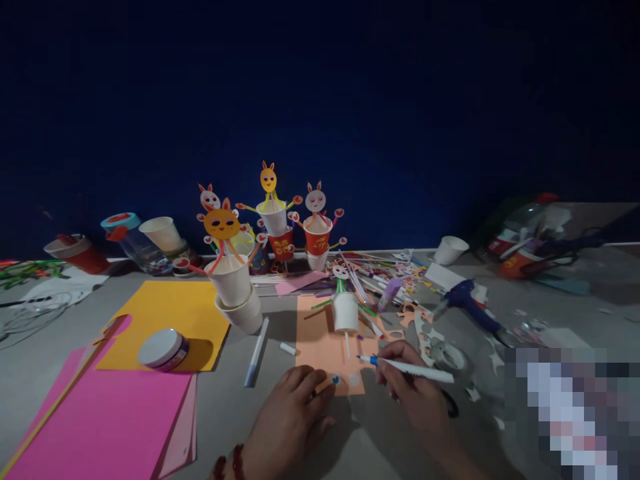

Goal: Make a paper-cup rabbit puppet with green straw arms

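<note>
My right hand (413,387) is closed around a white marker (420,371) with its blue tip uncovered, held just over the right part of a peach paper sheet (315,333). My left hand (297,417) rests at the sheet's lower left edge, thumb apart from the fingers, beside a small white disc with a blue heart (335,379). Right of that disc lies a plain pale disc (355,379). Farther up the sheet is a paper cup puppet (345,312) with a rabbit head, green arms and a white stick. A white marker cap (288,349) lies near my left hand.
Several finished cup puppets (273,217) stand at the back. On the left are a jar (164,349), yellow paper (165,300) and pink paper (110,420). A capped marker (257,351) lies beside stacked cups (243,310). A blue glue gun (467,300) and tape roll (453,357) are on the right.
</note>
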`<state>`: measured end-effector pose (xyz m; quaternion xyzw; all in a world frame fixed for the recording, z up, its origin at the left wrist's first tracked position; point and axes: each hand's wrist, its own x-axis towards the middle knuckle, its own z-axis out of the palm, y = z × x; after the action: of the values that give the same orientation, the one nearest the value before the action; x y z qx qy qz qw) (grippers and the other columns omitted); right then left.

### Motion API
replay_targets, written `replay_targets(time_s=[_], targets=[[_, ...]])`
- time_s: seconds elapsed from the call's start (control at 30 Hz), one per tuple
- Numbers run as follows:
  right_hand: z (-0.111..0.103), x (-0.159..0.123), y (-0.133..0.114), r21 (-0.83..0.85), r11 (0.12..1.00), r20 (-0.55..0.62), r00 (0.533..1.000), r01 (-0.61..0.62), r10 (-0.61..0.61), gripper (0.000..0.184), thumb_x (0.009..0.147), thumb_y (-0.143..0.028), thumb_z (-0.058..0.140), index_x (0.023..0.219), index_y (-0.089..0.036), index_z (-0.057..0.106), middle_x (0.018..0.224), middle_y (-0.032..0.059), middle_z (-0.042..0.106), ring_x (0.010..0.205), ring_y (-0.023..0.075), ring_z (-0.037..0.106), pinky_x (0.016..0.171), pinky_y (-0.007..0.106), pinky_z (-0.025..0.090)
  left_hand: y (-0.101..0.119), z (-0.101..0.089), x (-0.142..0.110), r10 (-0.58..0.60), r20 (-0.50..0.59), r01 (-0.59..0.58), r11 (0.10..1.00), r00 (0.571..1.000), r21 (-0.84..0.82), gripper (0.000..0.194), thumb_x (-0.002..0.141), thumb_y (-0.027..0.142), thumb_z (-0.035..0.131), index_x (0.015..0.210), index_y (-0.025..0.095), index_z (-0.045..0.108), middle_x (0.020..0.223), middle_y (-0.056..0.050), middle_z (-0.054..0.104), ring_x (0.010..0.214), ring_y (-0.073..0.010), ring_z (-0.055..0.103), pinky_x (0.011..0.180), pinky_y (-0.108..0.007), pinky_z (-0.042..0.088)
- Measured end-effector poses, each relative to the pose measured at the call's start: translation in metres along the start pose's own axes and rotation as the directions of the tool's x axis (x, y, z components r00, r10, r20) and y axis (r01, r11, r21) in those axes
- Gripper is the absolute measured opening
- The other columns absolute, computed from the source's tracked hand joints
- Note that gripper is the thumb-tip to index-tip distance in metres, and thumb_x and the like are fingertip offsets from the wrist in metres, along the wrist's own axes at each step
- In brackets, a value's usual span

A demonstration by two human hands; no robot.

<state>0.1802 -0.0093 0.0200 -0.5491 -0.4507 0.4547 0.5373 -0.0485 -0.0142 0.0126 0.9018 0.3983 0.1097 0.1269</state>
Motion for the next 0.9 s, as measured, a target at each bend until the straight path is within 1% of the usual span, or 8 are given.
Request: replay_targets(time_s=[0.07, 0.2, 0.3, 0.4, 0.5, 0.67, 0.77, 0.9], targets=[[-0.005, -0.003, 0.004, -0.017, 1.0, 0.029, 1.0, 0.005, -0.005, 0.021, 0.078, -0.042, 0.068, 0.075, -0.023, 0.058, 0.055, -0.003, 0.059, 0.044, 0.0133, 0.046, 0.042, 0.023, 0.032, 0.0, 0.001, 0.0, -0.009, -0.004, 0.009, 1.0, 1.0, 0.003, 0.04, 0.087, 0.024, 0.071, 0.125, 0.024, 0.058, 0.125, -0.006, 0.066, 0.114, -0.0282, 0.056, 0.098, -0.045, 0.049], [-0.006, -0.012, 0.022, -0.075, 0.996, 0.043, 0.998, 0.045, -0.042, 0.022, 0.084, -0.043, 0.063, 0.077, -0.023, 0.058, 0.058, -0.0034, 0.056, 0.047, 0.0143, 0.046, 0.042, 0.024, 0.032, -0.001, 0.0, 0.001, 0.001, -0.019, -0.001, 1.0, 1.0, 0.015, 0.038, 0.088, 0.021, 0.069, 0.124, 0.023, 0.059, 0.123, -0.005, 0.068, 0.113, -0.0271, 0.058, 0.097, -0.044, 0.05], [-0.005, -0.017, 0.032, -0.131, 0.988, 0.053, 0.996, 0.08, -0.074, 0.021, 0.088, -0.043, 0.06, 0.08, -0.023, 0.06, 0.063, -0.0031, 0.056, 0.052, 0.0154, 0.049, 0.046, 0.024, 0.036, -0.002, -0.002, 0.001, 0.02, -0.041, -0.019, 1.0, 0.999, 0.022, 0.032, 0.091, 0.02, 0.065, 0.123, 0.022, 0.06, 0.121, -0.006, 0.069, 0.111, -0.0258, 0.06, 0.096, -0.043, 0.05], [-0.005, -0.019, 0.032, -0.191, 0.97, 0.084, 0.987, 0.151, -0.137, 0.018, 0.091, -0.039, 0.058, 0.084, -0.024, 0.061, 0.069, -0.0021, 0.059, 0.06, 0.0171, 0.055, 0.055, 0.025, 0.043, -0.001, -0.004, 0.001, 0.037, -0.06, -0.033, 0.996, 0.997, 0.08, 0.028, 0.092, 0.021, 0.065, 0.119, 0.024, 0.061, 0.118, -0.004, 0.072, 0.11, -0.0265, 0.062, 0.102, -0.05, 0.045], [-0.006, -0.02, 0.029, -0.242, 0.943, 0.114, 0.972, 0.229, -0.206, 0.015, 0.093, -0.037, 0.057, 0.087, -0.023, 0.062, 0.077, 0.0002, 0.064, 0.07, 0.0193, 0.061, 0.064, 0.026, 0.047, 0.006, -0.006, 0.003, 0.058, -0.041, -0.05, 0.984, 0.997, 0.172, 0.027, 0.091, 0.029, 0.066, 0.118, 0.026, 0.063, 0.122, -0.004, 0.072, 0.114, -0.0278, 0.062, 0.109, -0.057, 0.038], [-0.006, -0.016, 0.027, -0.196, 0.964, 0.081, 0.982, 0.181, -0.168, 0.019, 0.091, -0.038, 0.054, 0.079, -0.024, 0.056, 0.064, -0.0034, 0.058, 0.059, 0.0178, 0.058, 0.055, 0.025, 0.044, 0.023, -0.007, 0.017, 0.069, 0.028, -0.073, 0.976, 0.997, 0.205, 0.035, 0.088, 0.04, 0.069, 0.117, 0.022, 0.063, 0.128, -0.005, 0.069, 0.123, -0.0281, 0.057, 0.114, -0.054, 0.033], [-0.006, -0.013, 0.029, -0.209, 0.963, 0.068, 0.985, 0.169, -0.158, 0.015, 0.09, -0.033, 0.054, 0.078, -0.024, 0.055, 0.061, -0.005, 0.054, 0.057, 0.0169, 0.054, 0.053, 0.025, 0.041, 0.028, -0.004, 0.026, 0.062, 0.041, -0.069, 0.978, 0.997, 0.198, 0.037, 0.087, 0.038, 0.07, 0.119, 0.021, 0.063, 0.128, -0.004, 0.069, 0.124, -0.0281, 0.055, 0.114, -0.052, 0.035], [-0.009, -0.01, 0.033, -0.229, 0.959, 0.046, 0.986, 0.166, -0.16, 0.013, 0.089, -0.031, 0.055, 0.078, -0.024, 0.055, 0.059, -0.0066, 0.05, 0.053, 0.0158, 0.05, 0.053, 0.025, 0.038, 0.026, 0.004, 0.03, 0.07, 0.023, -0.073, 0.979, 0.997, 0.191, 0.037, 0.088, 0.037, 0.07, 0.121, 0.022, 0.062, 0.132, -0.004, 0.067, 0.126, -0.0283, 0.055, 0.113, -0.051, 0.036]])
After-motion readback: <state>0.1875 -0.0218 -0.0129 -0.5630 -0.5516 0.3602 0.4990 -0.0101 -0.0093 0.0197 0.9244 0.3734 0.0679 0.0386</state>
